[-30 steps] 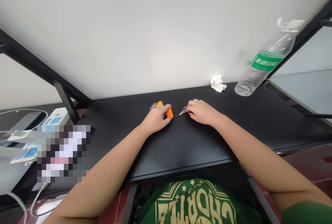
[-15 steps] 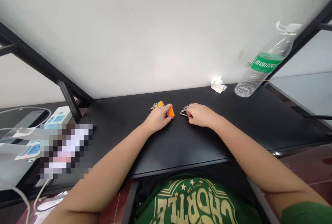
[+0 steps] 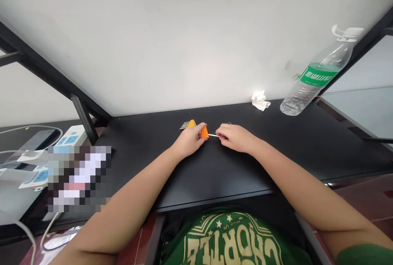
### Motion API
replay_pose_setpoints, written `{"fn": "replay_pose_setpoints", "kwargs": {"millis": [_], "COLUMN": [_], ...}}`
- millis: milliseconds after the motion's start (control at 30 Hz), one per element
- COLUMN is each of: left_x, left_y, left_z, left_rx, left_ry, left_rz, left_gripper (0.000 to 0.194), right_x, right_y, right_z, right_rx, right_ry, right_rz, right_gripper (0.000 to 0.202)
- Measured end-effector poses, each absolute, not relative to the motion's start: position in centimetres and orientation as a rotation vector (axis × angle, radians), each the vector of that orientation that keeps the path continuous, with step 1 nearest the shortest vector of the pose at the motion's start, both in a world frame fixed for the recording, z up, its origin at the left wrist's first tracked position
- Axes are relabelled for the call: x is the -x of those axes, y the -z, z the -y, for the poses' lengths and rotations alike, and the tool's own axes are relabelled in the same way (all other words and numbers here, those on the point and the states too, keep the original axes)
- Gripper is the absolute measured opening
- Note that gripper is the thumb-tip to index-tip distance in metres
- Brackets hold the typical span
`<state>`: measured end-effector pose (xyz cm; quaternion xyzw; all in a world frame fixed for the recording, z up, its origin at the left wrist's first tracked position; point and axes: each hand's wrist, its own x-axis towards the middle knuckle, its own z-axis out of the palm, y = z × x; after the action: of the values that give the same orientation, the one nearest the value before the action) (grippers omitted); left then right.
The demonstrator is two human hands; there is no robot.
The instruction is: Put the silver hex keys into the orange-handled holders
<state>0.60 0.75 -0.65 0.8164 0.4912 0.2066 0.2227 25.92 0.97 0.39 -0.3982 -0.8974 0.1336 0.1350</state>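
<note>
My left hand [image 3: 188, 140] is closed around an orange plastic hex key holder [image 3: 204, 132], which shows at both sides of my fingers. Several thin metal rods [image 3: 185, 125] fan out on its far left side. Across a small gap, my right hand [image 3: 235, 137] pinches a slim silver hex key [image 3: 214, 135]. Its tip reaches the right end of the orange holder; whether it sits inside cannot be made out. A bit of thin metal [image 3: 229, 123] shows behind my right fingers, the rest hidden by the hand.
A large clear water bottle [image 3: 319, 75] with a green label stands at the back right, beside a crumpled white tissue [image 3: 260, 100]. On the left are a power strip [image 3: 75, 134], cables and a blurred phone-like object [image 3: 82, 175]. The black tabletop [image 3: 215, 175] meets a white wall.
My right hand has moved slightly left, and one hex key now bridges the gap to the orange holder. The several rods seen at my right fingertips are mostly out of sight.
</note>
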Motion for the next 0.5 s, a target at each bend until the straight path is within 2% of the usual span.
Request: {"fn": "replay_pose_setpoints", "kwargs": {"millis": [500], "left_x": [-1.1], "left_y": [0.2], "left_z": [-0.3], "left_rx": [-2.203], "left_ry": [-0.617], "left_rz": [-1.294], "left_gripper": [0.038], "right_x": [-27.1], "right_y": [-0.7], "right_z": [-1.4], "right_rx": [1.019], "right_ry": [-0.537], "right_rz": [2.498], "right_gripper": [0.020]}}
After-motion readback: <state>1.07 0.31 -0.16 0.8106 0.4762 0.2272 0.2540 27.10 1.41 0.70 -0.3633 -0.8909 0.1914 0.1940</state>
